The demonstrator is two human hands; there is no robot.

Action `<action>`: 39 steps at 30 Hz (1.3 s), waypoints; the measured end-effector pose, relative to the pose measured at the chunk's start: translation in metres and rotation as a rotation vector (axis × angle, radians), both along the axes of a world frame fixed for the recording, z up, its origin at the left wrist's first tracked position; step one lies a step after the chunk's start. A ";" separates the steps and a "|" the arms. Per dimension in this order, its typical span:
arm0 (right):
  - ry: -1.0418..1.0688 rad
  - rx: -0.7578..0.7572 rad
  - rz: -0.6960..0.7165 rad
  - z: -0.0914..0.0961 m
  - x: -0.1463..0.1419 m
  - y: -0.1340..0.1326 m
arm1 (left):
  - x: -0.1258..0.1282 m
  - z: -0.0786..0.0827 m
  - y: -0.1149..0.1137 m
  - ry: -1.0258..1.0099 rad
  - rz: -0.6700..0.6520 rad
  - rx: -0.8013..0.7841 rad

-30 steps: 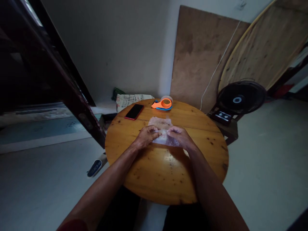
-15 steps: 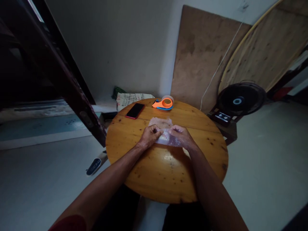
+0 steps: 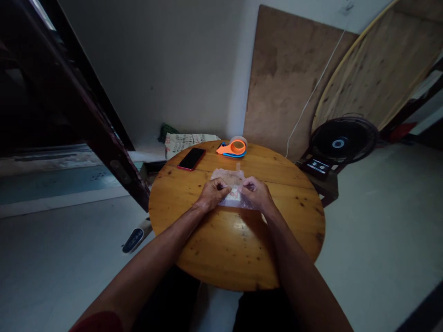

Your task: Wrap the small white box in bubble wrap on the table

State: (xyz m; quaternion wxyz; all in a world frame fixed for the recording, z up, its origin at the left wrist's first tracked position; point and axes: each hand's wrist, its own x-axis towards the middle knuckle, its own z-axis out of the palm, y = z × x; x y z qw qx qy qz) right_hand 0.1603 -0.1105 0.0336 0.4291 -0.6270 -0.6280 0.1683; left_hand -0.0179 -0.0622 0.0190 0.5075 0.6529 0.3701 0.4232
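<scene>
Two bare hands, one sheet of bubble wrap (image 3: 225, 177), one pale packet (image 3: 234, 195), one phone (image 3: 191, 158) and one tape dispenser (image 3: 228, 149) share a single round table (image 3: 242, 249), with one fan (image 3: 341, 143) standing off to the right. The wrap is clear with a pinkish tint, crumpled and bubbled; the packet, flat and whitish, bears red marks too small to read. Both lie near the table's middle, the packet between the hands and the wrap spreading beneath the fingers and out past them toward the dispenser. The left hand (image 3: 211, 193) pinches the wrap between thumb and forefinger at the packet's left; the right hand (image 3: 258, 192) pinches it likewise at the packet's right.
</scene>
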 end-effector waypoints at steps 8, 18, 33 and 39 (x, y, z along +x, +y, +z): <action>-0.260 0.156 0.327 0.017 -0.007 -0.009 | 0.001 0.000 0.001 0.040 0.001 -0.007; -0.385 0.014 0.276 0.012 -0.010 -0.009 | -0.031 0.019 0.006 0.232 -0.006 -0.044; -0.460 0.031 0.260 0.017 -0.014 -0.018 | -0.043 0.042 0.009 1.060 0.113 0.148; -0.480 0.045 0.257 0.017 -0.014 -0.018 | -0.040 0.052 0.005 1.014 0.013 -0.222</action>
